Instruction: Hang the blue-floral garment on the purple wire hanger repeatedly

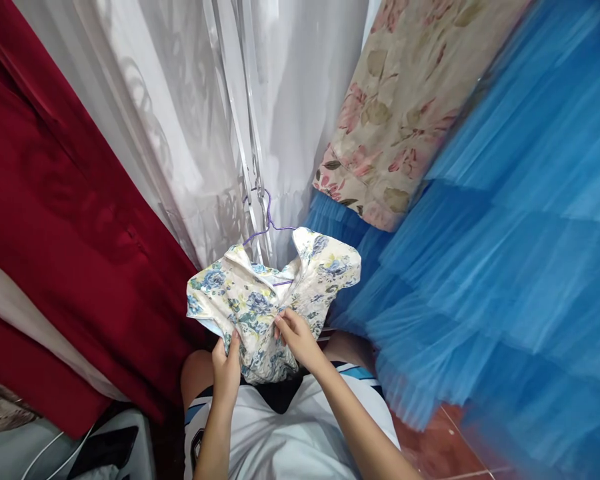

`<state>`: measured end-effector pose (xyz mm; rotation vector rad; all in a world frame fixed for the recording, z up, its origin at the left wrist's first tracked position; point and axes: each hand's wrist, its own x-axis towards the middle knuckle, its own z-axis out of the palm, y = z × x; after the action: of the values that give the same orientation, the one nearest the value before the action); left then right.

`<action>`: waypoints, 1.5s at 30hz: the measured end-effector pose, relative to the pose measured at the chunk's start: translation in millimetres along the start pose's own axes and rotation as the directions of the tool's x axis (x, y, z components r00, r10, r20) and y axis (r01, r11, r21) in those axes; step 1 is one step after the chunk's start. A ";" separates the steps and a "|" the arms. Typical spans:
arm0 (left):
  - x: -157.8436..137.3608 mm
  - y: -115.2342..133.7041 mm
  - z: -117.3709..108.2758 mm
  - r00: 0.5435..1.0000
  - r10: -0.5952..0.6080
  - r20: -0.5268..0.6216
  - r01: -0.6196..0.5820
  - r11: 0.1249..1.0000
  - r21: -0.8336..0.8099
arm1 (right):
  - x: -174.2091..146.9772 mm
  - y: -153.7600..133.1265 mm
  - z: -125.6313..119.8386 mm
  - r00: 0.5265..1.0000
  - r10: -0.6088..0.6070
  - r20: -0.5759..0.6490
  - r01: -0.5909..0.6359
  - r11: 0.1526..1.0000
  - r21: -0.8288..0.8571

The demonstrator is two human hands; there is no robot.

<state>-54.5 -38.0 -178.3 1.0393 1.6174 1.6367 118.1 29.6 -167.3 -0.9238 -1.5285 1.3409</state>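
Observation:
A cream blouse [260,303] with blue and yellow flowers hangs in front of me on a thin purple wire hanger [269,223]. Its lower part bunches over my lap. My left hand [226,367] grips the blouse at its left side, thumb on the front and the fingers mostly hidden by cloth. Below the V neckline, my right hand [299,339] pinches the fabric at the middle of the front. The hanger's hook meets a pale strip or strap [253,193] hanging down from above.
White sheer fabric [180,120] hangs behind, with red cloth [80,193] on the left. On the right are a pink-flowered cloth [380,133] and tiered blue tulle [505,253]. A grey plastic surface [143,440] holds a dark flat object [105,450] and white cable.

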 end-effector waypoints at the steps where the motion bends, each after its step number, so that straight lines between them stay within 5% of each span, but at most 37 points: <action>1: -0.5 -1.6 1.6 1.000 -0.004 -0.030 0.003 1.000 -0.016 | -0.4 0.3 -0.2 1.000 0.014 0.006 -0.014 1.000 0.018; 6: -2.0 -8.0 8.1 0.989 -0.028 -0.148 0.004 0.988 -0.156 | -3.2 -2.3 -0.1 0.986 -0.037 -0.161 0.040 0.999 0.014; 12: -6.1 -3.3 9.4 0.982 0.040 -0.187 -0.063 0.991 -0.120 | -8.3 -11.5 0.2 0.996 -0.006 -0.088 0.004 1.000 -0.021; 14: -10.3 -1.0 10.4 0.911 0.232 -0.341 -0.256 0.966 -0.024 | -12.5 -14.2 -1.0 0.997 0.025 -0.076 -0.025 1.000 -0.002; 16: -16.5 -0.3 15.2 0.763 0.483 -0.429 -0.462 0.872 0.159 | -17.9 -17.0 -2.4 0.998 0.053 -0.029 -0.052 0.998 0.038; 18: -22.7 -1.6 25.2 0.711 0.640 -0.290 -0.569 0.767 0.296 | -23.3 -20.4 -3.0 0.998 0.068 0.009 -0.069 0.995 0.070; 21: -26.9 -4.3 47.0 0.807 0.589 0.036 -0.572 0.765 0.296 | -29.4 -26.4 -1.7 0.996 0.072 0.049 -0.076 0.993 0.091; 24: -21.6 -1.5 65.0 0.840 0.524 0.141 -0.542 0.801 0.252 | -29.8 -34.1 -0.7 0.995 0.078 0.061 -0.086 0.984 0.158; 31: -15.0 19.2 74.8 0.749 0.455 0.481 -0.634 0.703 0.322 | 19.2 -93.0 -16.5 0.965 -0.005 -0.261 0.108 0.917 0.385; 38: -23.2 26.9 86.9 0.637 0.289 0.715 -0.720 0.555 0.417 | 67.5 -158.1 -27.7 0.934 -0.176 -0.309 0.285 0.892 0.352; 41: -5.1 45.8 80.3 0.690 0.383 0.614 -0.663 0.675 0.324 | 61.6 -156.0 -29.1 0.928 -0.202 -0.314 0.294 0.914 0.279; 43: 15.5 71.1 72.8 0.767 0.507 0.393 -0.616 0.752 0.233 | 55.8 -149.6 -30.0 0.928 -0.209 -0.308 0.280 0.937 0.208; 45: 39.0 102.5 66.7 0.759 0.613 0.219 -0.646 0.751 0.138 | 51.9 -143.8 -30.9 0.930 -0.225 -0.292 0.278 0.948 0.153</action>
<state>-6.7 22.4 -75.6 1.9479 1.4206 1.7438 132.0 68.1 -16.8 -0.7269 -1.2358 1.1030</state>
